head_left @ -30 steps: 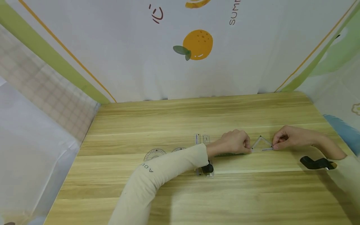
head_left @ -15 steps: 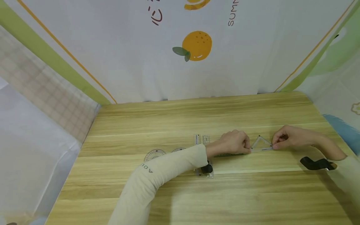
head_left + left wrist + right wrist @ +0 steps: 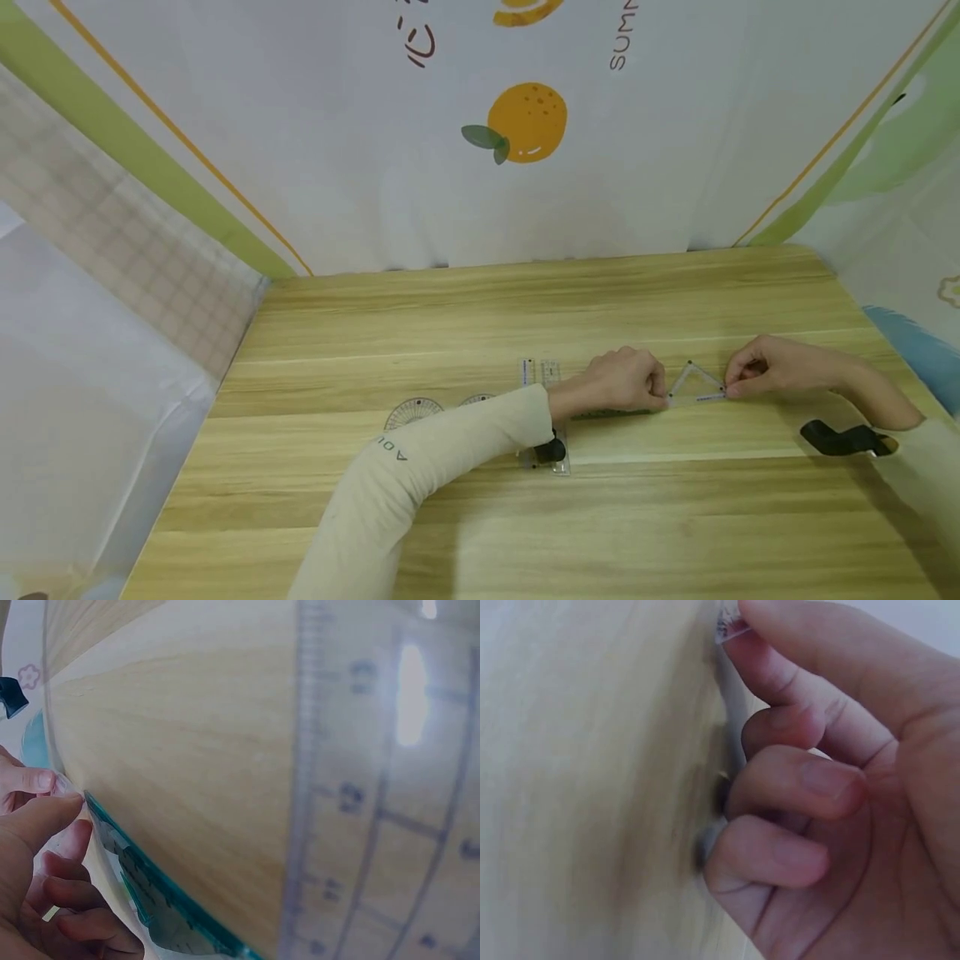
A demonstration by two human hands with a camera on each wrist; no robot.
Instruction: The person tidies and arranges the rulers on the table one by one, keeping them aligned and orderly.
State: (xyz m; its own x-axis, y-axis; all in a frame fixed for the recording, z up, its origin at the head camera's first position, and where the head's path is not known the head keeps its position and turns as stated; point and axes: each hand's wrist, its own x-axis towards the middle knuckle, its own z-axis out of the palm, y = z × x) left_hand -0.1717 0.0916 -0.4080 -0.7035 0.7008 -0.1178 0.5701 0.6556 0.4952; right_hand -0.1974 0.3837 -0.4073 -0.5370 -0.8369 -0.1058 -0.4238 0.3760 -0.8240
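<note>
A clear set square [image 3: 708,398] spans the gap between both hands at the right of the head view, its apex toward the table's far side. My left hand [image 3: 626,379] pinches its left corner between thumb and fingers. At the right corner my right hand [image 3: 776,367] pinches with thumb and forefinger; in the right wrist view, a clear plastic corner [image 3: 731,628] shows there, the other fingers curled. Beside the left hand lies a green-edged clear piece [image 3: 180,915], its kind unclear. Two clear rulers [image 3: 528,372] lie partly hidden under the left forearm.
Two clear protractors [image 3: 414,411] lie on the wood-grain table [image 3: 600,533], partly covered by the left sleeve [image 3: 420,467]. Black wrist devices [image 3: 840,437] sit by both wrists. A printed curtain [image 3: 360,167] hangs behind the table's far edge.
The set square has shifted very slightly left at its apex and right corner. Both hands keep their pinch and stay almost in place.
</note>
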